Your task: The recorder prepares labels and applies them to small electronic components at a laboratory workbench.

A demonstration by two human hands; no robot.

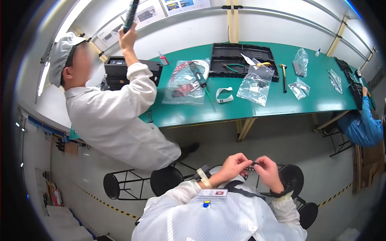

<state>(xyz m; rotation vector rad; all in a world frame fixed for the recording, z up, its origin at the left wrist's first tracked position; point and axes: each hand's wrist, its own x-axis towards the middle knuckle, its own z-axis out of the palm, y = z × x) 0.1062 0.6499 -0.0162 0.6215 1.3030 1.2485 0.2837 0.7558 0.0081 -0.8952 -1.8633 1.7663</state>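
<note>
Close to my body, my left hand (234,167) and my right hand (268,170) pinch a small black strip-like piece (249,167) between them. Light spots or holes run along it; its exact kind is too small to make out. Fingers of both hands are closed on its ends, and it is held in the air in front of the green table (225,114). Nearest on the table lie a white curled strap (224,95) and a clear plastic bag (255,86) with small parts.
An open black toolbox (245,50) holds green-handled pliers (233,67). A hammer (284,78) and bagged cables (185,86) lie nearby. At left a person (116,104) in white raises a power screwdriver (130,16). Another person in blue (364,124) works at right. Black stools (167,180) stand around.
</note>
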